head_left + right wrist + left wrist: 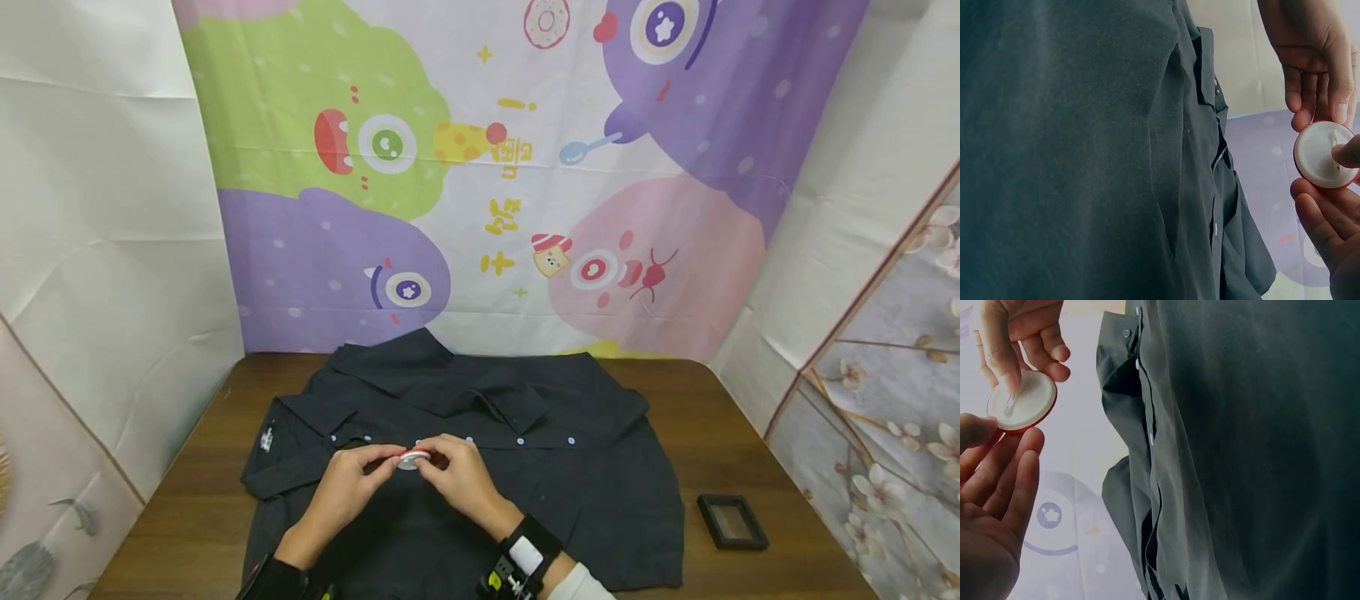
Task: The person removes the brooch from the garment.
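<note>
A round button badge (pixel 412 459) with a white back and a red rim is held between both hands above the dark shirt (pixel 510 492). My left hand (pixel 351 481) pinches the badge's left edge between thumb and fingers. On the opposite edge, my right hand (pixel 465 477) grips it, with the right thumb on the pin fastened across the back. That pale back (pixel 1035 403) faces the camera in the left wrist view, and also in the right wrist view, where the badge (pixel 1317 156) sits between the fingertips. The badge's front is hidden.
The shirt lies spread on a brown wooden table (pixel 180 500), with a row of light buttons across it and a white mark (pixel 267 439) on one sleeve. A small black frame (pixel 732 522) lies at the right. A cartoon-printed cloth (pixel 487 317) hangs behind.
</note>
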Demonstrator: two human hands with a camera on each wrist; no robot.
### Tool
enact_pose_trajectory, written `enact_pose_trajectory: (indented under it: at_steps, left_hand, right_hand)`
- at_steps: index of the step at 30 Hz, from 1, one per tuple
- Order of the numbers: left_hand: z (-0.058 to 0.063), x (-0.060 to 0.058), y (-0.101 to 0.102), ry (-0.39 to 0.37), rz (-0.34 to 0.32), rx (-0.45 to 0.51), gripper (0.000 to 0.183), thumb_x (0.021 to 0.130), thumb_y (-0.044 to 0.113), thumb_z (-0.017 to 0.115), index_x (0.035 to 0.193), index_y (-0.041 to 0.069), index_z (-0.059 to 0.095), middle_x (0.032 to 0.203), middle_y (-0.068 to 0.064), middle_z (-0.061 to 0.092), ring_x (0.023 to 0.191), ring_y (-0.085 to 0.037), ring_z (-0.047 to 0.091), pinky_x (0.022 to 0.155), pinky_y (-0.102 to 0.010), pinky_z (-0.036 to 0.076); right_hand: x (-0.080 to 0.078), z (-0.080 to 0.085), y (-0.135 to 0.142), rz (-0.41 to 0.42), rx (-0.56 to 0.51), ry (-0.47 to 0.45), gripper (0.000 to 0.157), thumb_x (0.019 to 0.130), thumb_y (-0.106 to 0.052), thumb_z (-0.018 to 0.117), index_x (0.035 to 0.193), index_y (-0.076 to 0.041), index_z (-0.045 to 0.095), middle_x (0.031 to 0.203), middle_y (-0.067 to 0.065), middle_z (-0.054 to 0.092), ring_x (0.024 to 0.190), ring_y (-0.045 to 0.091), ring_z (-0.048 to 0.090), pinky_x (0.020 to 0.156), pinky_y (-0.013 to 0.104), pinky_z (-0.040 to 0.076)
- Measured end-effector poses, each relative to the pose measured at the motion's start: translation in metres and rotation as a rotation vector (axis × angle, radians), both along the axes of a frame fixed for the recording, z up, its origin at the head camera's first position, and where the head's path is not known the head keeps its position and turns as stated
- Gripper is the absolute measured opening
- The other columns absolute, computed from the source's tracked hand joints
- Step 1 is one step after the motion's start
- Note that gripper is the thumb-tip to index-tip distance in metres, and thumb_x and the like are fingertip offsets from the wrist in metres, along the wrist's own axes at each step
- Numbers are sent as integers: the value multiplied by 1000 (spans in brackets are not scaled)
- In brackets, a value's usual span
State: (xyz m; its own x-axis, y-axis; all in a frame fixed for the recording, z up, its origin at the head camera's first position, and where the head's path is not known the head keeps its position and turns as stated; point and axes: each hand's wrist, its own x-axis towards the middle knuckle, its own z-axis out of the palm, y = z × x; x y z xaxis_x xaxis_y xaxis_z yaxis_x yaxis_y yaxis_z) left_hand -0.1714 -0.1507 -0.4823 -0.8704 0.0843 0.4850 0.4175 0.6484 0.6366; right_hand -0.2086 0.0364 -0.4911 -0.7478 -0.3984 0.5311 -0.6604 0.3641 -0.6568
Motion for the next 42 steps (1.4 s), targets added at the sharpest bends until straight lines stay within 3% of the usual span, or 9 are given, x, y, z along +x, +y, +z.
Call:
enact_pose_trajectory:
  at_steps: [17, 27, 34, 42]
  left_hand:
    - [-1, 2, 1, -32, 26, 24, 14, 83, 3, 74, 95, 8, 77, 91, -3, 77, 79, -8, 70, 66, -21, 57]
    - [-1, 2, 0, -30, 31, 45, 13, 82, 4, 75, 94, 8, 77, 90, -3, 77, 79, -6, 69, 66, -21, 57]
    - [-2, 2, 1, -4, 9, 55, 14, 81, 3, 76, 93, 10, 77, 89, -1, 77, 77, -2, 67, 64, -21, 56]
    - [-2, 1, 2, 46, 12, 38, 14, 79, 2, 77, 90, 10, 78, 86, 1, 76, 76, 0, 64, 63, -20, 55]
  right_hand:
    - [1, 0, 0, 12, 9, -8, 10, 83, -6, 75, 93, -6, 74, 83, 6, 71, 68, 5, 61, 62, 14, 52]
    - [-2, 0, 0, 30, 13, -2, 10, 84, -7, 74, 94, -6, 74, 83, 6, 71, 67, 5, 62, 61, 19, 55]
    - [-6, 2, 4, 62, 0, -20, 12, 84, -6, 74, 96, -5, 74, 84, 7, 71, 68, 8, 63, 63, 15, 53]
    - [-6, 1, 7, 94, 16, -42, 12, 87, -10, 73, 98, -7, 73, 86, 5, 70, 72, 2, 62, 64, 15, 54]
